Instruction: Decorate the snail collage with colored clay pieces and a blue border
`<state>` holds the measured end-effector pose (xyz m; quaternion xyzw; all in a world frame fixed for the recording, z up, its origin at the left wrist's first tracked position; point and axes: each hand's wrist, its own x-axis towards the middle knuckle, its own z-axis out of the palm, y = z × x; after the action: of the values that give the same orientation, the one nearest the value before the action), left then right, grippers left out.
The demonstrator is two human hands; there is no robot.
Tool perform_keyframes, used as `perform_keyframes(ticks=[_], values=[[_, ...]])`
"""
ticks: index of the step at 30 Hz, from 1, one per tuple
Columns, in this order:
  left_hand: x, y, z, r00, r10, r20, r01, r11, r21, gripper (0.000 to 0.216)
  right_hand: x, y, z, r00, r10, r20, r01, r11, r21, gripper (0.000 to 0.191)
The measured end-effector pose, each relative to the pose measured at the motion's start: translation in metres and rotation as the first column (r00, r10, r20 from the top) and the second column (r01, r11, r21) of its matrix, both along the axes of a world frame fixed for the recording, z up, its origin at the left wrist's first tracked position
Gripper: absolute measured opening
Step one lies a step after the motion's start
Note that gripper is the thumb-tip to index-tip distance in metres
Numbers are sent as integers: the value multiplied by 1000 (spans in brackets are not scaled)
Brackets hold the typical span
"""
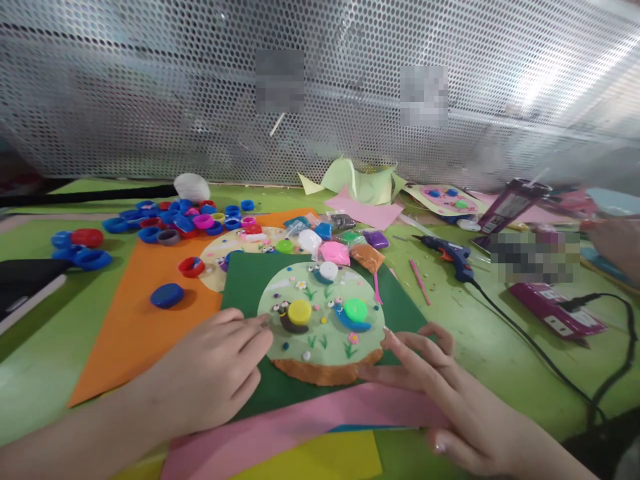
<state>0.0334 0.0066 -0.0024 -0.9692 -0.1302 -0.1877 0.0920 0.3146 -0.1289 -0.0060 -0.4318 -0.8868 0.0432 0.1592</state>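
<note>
A pale green round card (285,283) lies on dark green paper (245,273), with three snails made of bottle caps and clay. Their shells are a yellow cap (299,312), a bright green cap (356,310) and a white cap (329,271). Brown clay (317,373) runs along the near edge of the card. My left hand (220,373) is closed at the card's left edge, fingers curled; whatever is inside them is hidden. At the lower right, my right hand (440,383) has its fingers spread, with fingertips touching the card's edge and the brown clay.
Loose bottle caps (175,220) pile up at the back left. Bags of coloured clay (335,252) lie behind the card. To the right are a glue gun (450,255), a purple power strip (557,310) with a cable, and another person's hand (613,243). Perforated metal (340,107) stands behind.
</note>
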Motion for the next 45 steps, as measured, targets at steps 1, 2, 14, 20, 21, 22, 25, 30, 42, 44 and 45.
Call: perform_keyframes(ticks=[1, 2, 14, 20, 21, 22, 25, 30, 42, 44, 45], values=[[0, 0, 0, 1000, 3, 2, -3, 1000, 0, 36, 0, 1, 0, 1000, 3, -1, -3, 1000, 3, 72], [0, 0, -1, 1000, 6, 3, -6, 1000, -3, 36, -1, 2, 0, 1000, 12, 5, -12, 1000, 5, 72], [0, 1, -2, 1000, 4, 11, -4, 1000, -10, 36, -1, 4, 1, 991, 0, 132, -12, 996, 91, 69], [0, 1, -2, 1000, 4, 13, -4, 1000, -10, 34, 5, 1, -1, 980, -13, 197, -19, 987, 159, 68], [0, 0, -3, 1000, 3, 13, -2, 1000, -12, 34, 6, 0, -1, 978, -21, 208, -17, 985, 175, 68], [-1, 0, -3, 1000, 3, 13, -3, 1000, -14, 34, 6, -1, -1, 976, -30, 218, -13, 981, 194, 68], [-1, 0, -3, 1000, -5, 7, 6, 1000, -14, 35, 6, -5, -1, 971, -53, 235, -15, 961, 277, 64], [-1, 1, -3, 1000, 2, -1, -2, 1000, -7, 34, 4, -5, -1, 976, -52, 213, -18, 949, 314, 65], [1, 0, -1, 1000, 2, -3, -2, 1000, -19, 34, 3, -6, -5, 991, 14, 130, -33, 988, 148, 72], [1, 0, -1, 1000, 11, -2, -11, 1000, -12, 34, 5, -5, -5, 990, 11, 141, -34, 987, 160, 72], [1, 0, -1, 1000, 13, -7, -13, 1000, -11, 35, 6, -4, -5, 990, 10, 142, -34, 986, 164, 71]])
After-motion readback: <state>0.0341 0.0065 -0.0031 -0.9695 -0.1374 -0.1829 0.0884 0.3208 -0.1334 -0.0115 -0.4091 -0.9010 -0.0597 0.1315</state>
